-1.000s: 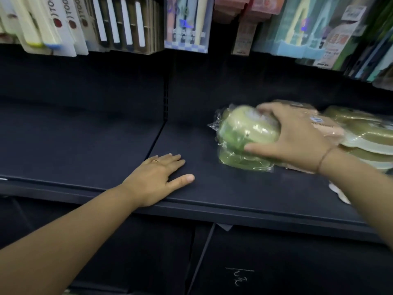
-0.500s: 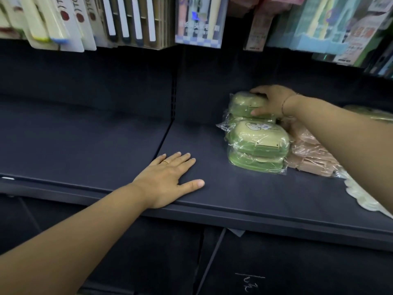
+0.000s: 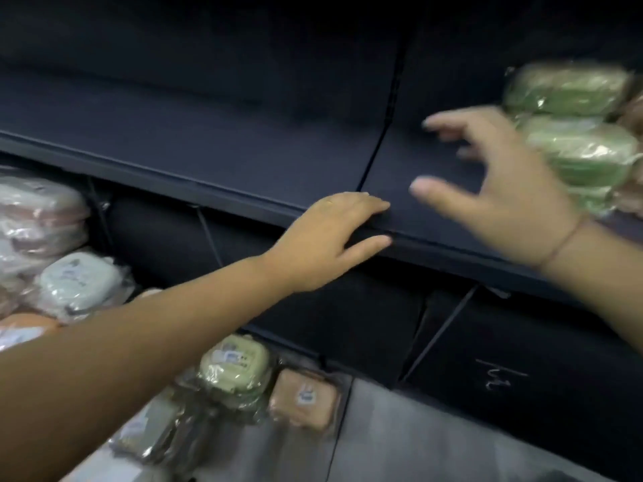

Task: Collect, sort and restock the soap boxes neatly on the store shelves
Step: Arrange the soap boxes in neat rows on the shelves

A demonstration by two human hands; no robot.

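Green soap boxes [image 3: 577,140] in clear wrap are stacked at the right end of the dark shelf [image 3: 215,140], with pinkish boxes [image 3: 631,200] beside them. My right hand [image 3: 501,200] hovers blurred just left of that stack, fingers spread, holding nothing. My left hand [image 3: 334,238] rests flat on the shelf's front edge, thumb under the lip. On the floor below lie more wrapped boxes: a pale green one [image 3: 233,370] and an orange one [image 3: 304,398].
At the left, on a lower level, wrapped pink and white boxes [image 3: 38,217] and a pale blue-grey box [image 3: 78,281] are piled up. The grey floor [image 3: 435,443] shows at the bottom. The shelf's left and middle parts are bare.
My right hand has come off the green stack and drawn back to the left, empty. The view has tilted down and left, showing the floor boxes. My left hand slid to the shelf edge.
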